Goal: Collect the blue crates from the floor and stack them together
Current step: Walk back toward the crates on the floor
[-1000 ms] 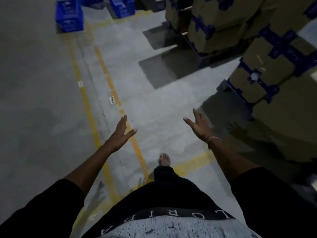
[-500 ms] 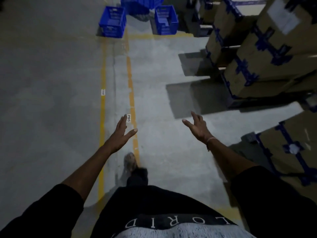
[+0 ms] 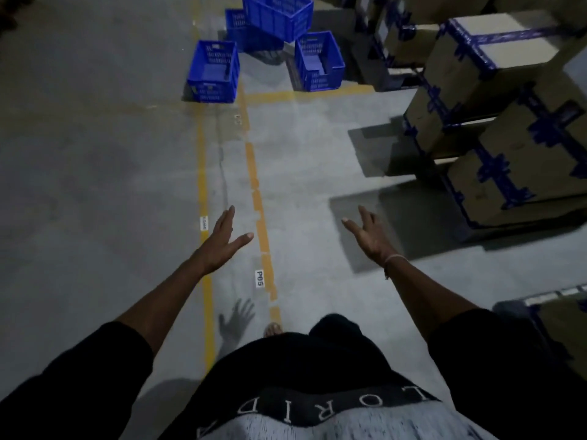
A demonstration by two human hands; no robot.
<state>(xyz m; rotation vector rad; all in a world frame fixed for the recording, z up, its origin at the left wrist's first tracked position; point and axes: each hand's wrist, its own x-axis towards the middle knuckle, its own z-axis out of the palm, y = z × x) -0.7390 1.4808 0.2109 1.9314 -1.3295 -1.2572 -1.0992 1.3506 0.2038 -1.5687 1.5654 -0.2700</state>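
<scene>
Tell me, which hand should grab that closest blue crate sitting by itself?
Probably the left hand. The nearest blue crate sits on the floor ahead on the left side, roughly in line with that hand, while the right hand points more toward the cardboard boxes. Both hands are open and empty, still far from it.

Four bright blue plastic crates with slotted, grid-patterned walls stand at the far end: the left crate (image 3: 213,73), the right crate (image 3: 319,61), a tilted crate (image 3: 277,14) and a back crate (image 3: 238,27) behind it. The grey concrete floor (image 3: 95,169) carries two yellow painted lines (image 3: 202,173), the right one broken into dashes, and a white floor label (image 3: 259,278) lettered P05 in black. On the right, tan cardboard boxes (image 3: 508,173) are crossed with dark blue tape. The person's black top (image 3: 317,369) bears pale lettering above a speckled grey panel. A light pinkish wristband (image 3: 394,259) circles the right wrist.
</scene>
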